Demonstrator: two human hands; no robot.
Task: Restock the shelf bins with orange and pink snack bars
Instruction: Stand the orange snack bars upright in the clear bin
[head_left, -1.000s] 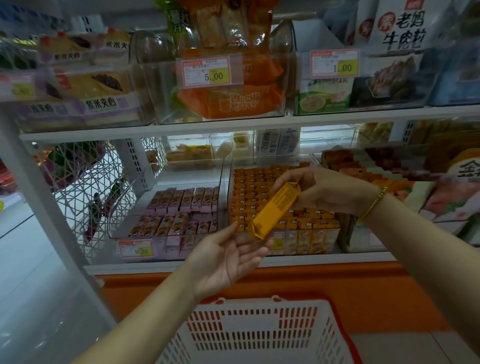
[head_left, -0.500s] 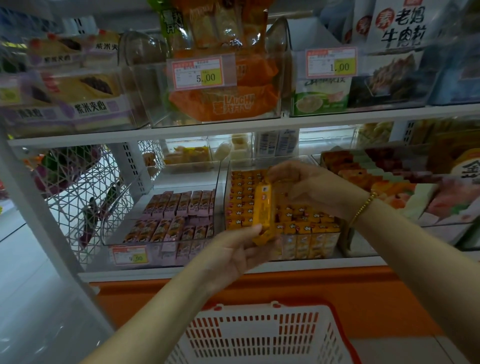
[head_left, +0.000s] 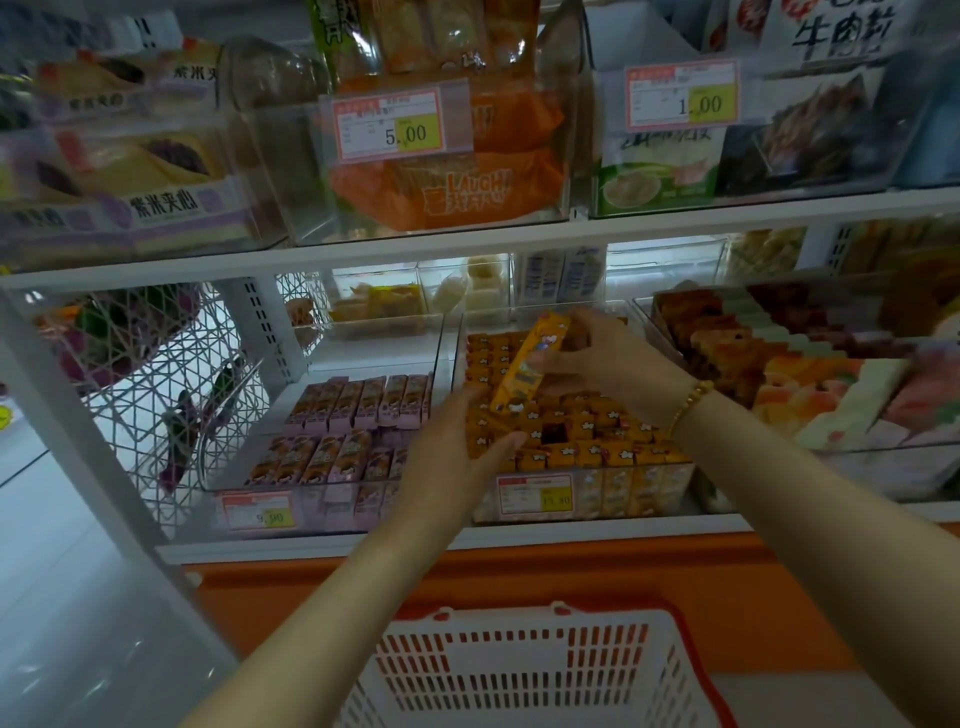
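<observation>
An orange snack bar (head_left: 529, 364) stands nearly upright over the clear bin of orange bars (head_left: 597, 447) on the lower shelf. My right hand (head_left: 602, 358) grips its upper half from the right. My left hand (head_left: 457, 447) is at the bar's bottom end, fingers over the front rows of the bin; whether it pinches the bar is unclear. One dark gap shows among the packed orange bars. To the left sits the clear bin of pink bars (head_left: 343, 431), partly filled in two rows.
A white and red basket (head_left: 519, 670) sits below the shelf, in front of an orange base panel (head_left: 727, 587). Bins of other snacks fill the upper shelf (head_left: 467, 244) and the right side. A white wire rack (head_left: 156, 374) stands at the left.
Both hands carried the orange bar up and back over the orange bin, turning it from slanted to nearly upright. The view moved closer to the shelf.
</observation>
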